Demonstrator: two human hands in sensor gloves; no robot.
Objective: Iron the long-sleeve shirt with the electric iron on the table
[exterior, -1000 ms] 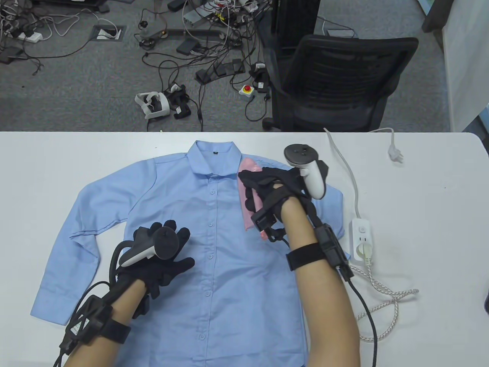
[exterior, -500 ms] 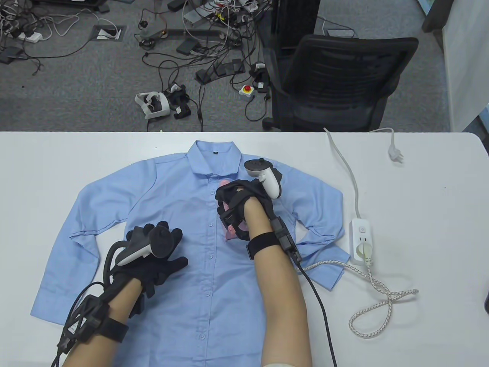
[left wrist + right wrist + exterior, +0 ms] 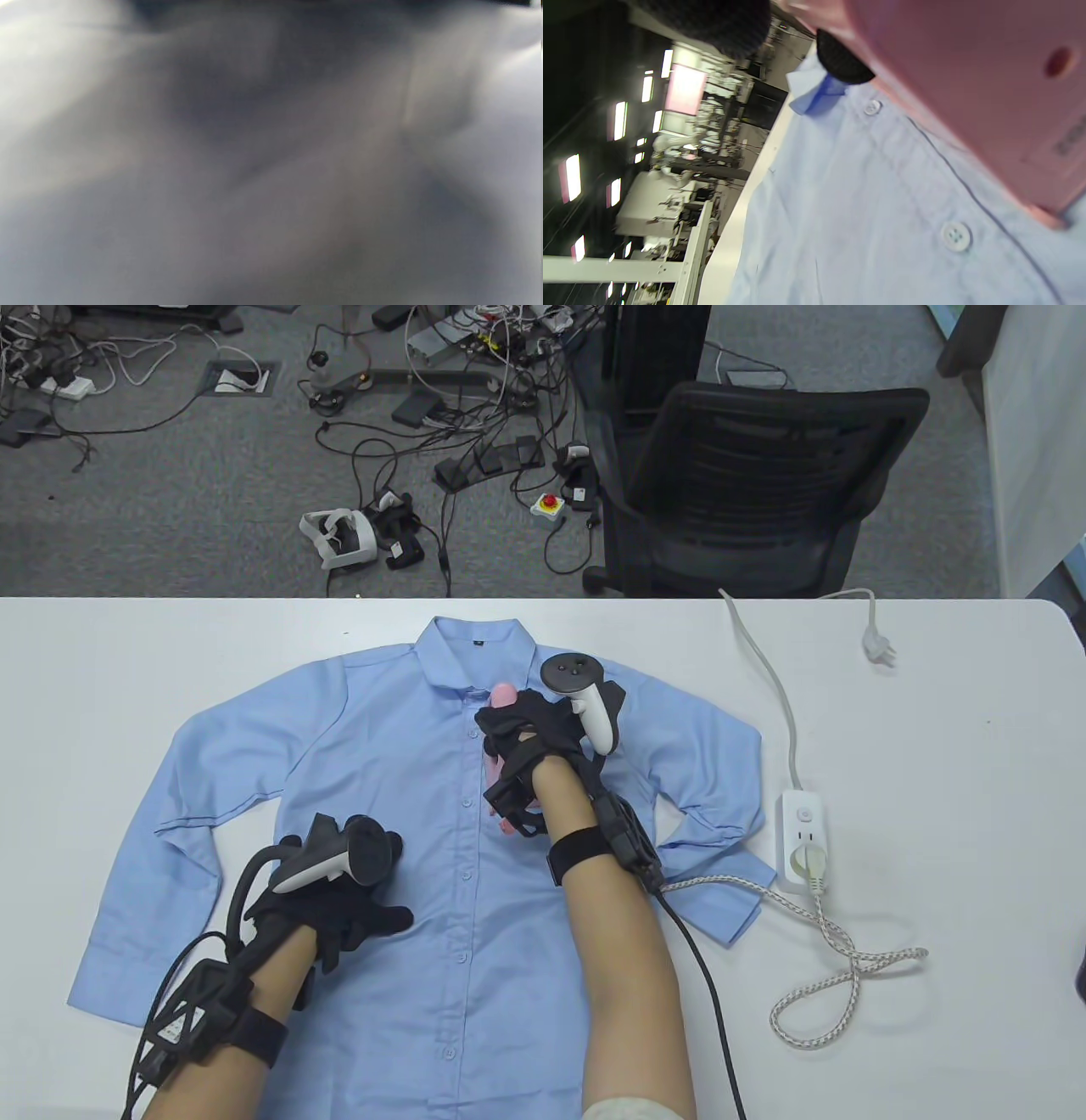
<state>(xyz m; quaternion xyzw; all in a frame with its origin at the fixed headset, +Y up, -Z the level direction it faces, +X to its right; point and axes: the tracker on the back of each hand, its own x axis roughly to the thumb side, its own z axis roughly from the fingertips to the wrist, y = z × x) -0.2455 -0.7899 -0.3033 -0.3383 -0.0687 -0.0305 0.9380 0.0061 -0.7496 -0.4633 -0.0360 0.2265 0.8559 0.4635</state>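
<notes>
A light blue long-sleeve shirt (image 3: 399, 780) lies buttoned and face up on the white table (image 3: 102, 661), collar at the far side. My right hand (image 3: 517, 729) grips a pink electric iron (image 3: 502, 697) on the upper chest beside the button placket; most of the iron is hidden under the hand. In the right wrist view the pink iron (image 3: 975, 84) sits on the blue shirt (image 3: 865, 212) beside two white buttons. My left hand (image 3: 356, 891) rests flat on the shirt's lower left front. The left wrist view shows only blurred cloth (image 3: 271, 169).
A white power strip (image 3: 803, 840) lies right of the shirt with the iron's braided cord (image 3: 840, 959) plugged in and looped on the table. A second white cable with a loose plug (image 3: 878, 646) lies at the far right. A black office chair (image 3: 747, 483) stands beyond the table.
My right hand has slid the iron left from the shirt's right shoulder to the placket near the collar. My left hand has drawn slightly back and left on the shirt.
</notes>
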